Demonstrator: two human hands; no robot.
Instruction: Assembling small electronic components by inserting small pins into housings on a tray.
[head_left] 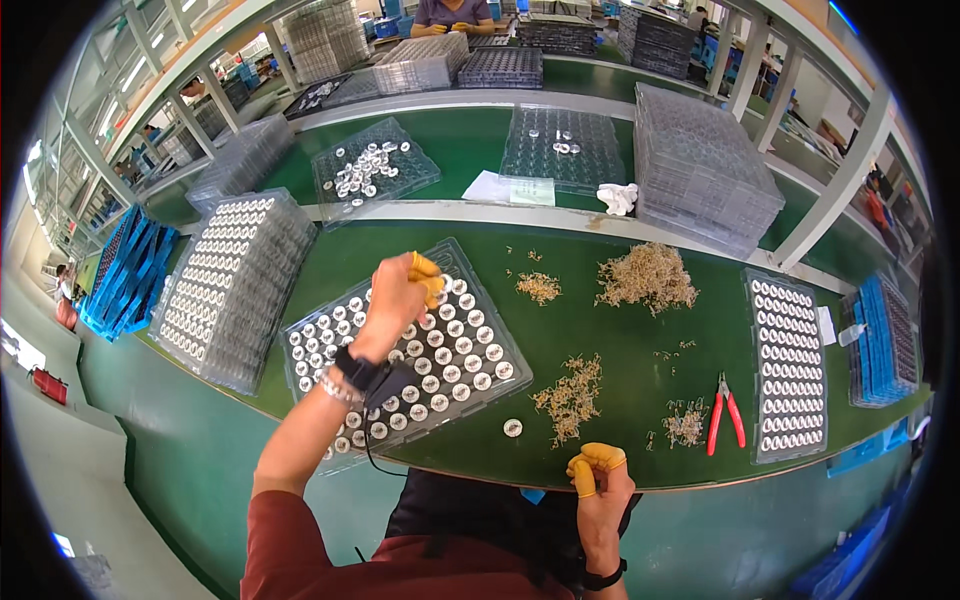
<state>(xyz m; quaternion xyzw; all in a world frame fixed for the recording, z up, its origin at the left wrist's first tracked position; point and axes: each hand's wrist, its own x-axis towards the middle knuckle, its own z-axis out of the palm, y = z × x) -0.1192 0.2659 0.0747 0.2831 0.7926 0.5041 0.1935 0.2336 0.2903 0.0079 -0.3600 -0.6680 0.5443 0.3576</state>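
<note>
My left hand (402, 290), with yellow finger cots, reaches over a clear plastic tray (512, 362) filled with rows of round white-and-silver discs (462, 343). Its fingers are curled together near the tray's far side; whatever they grip is hidden. At the table's front edge, my right hand (602, 492) also wears yellow finger cots. Thumb and fingers are pressed together there, and I cannot make out anything between them. One loose disc (513, 428) lies on the green table between the tray and a pile of small wire-like metal parts (570, 400).
More metal parts lie in a large pile (648, 278) and smaller heaps. Red-handled cutters (726, 412) rest near a filled tray (787, 370) at right. Stacked trays (235, 285) stand left, others (705, 165) behind. A shelf upright (840, 180) rises at right. Another person (452, 15) sits opposite.
</note>
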